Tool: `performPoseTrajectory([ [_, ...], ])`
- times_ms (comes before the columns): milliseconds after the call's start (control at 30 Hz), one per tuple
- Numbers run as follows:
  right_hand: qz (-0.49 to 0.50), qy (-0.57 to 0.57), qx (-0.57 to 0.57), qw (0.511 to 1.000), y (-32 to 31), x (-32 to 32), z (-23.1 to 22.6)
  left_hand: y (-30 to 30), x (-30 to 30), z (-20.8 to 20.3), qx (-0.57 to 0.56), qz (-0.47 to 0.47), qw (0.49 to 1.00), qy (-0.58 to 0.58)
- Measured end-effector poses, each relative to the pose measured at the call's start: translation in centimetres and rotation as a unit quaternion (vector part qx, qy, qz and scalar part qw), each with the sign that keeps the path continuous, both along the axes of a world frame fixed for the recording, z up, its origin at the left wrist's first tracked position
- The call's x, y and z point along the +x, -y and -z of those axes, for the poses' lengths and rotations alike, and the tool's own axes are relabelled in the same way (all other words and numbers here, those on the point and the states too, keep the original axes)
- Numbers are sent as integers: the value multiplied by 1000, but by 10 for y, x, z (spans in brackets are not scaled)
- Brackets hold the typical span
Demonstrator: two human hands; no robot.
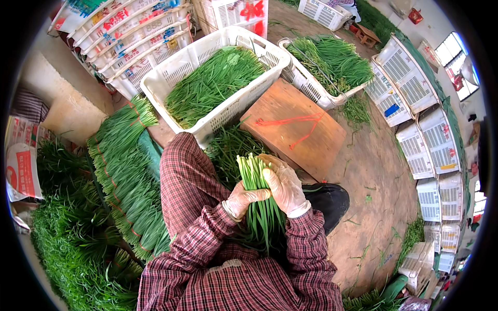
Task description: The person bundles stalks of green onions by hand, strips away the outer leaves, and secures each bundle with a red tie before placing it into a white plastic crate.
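Observation:
In front of my lap I hold a bunch of garlic chives upright, pale cut ends up and green leaves hanging down. My gloved left hand wraps around its left side, thumb across the stems. Higher up, my gloved right hand is closed around the right side, fingers behind the pale ends. Just ahead is a wooden board with red ties lying on it. Loose chives lie beside the board, partly hidden by my knee.
Ahead stands a white crate of chives; a second crate of chives is to its right. Tied bundles are lined up at my left, beside a green heap. Stacked crates line the right. Scraps litter the floor.

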State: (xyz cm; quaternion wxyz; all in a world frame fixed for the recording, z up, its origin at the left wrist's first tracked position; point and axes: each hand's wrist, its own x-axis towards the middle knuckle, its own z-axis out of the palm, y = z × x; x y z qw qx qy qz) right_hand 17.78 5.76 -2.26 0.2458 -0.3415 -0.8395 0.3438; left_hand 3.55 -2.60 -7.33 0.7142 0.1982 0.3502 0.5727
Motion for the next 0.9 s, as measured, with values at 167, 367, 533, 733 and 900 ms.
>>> performPoseTrajectory([
  [167,26,-101,-43,994,-7,6,-14,-2,4,-15,51,39,997,48],
  [367,-150,-44,125,980,-21,-22,-51,4,6,-15,60,61,996,-18],
  [533,-110,-48,138,983,-18,-12,-28,4,-2,-17,17,116,992,44],
  [733,-135,-24,165,977,-19,0,-14,5,5,-1,5,145,988,49],
  [900,-73,-74,104,989,-19,-1,2,-2,10,-16,-19,151,986,75],
])
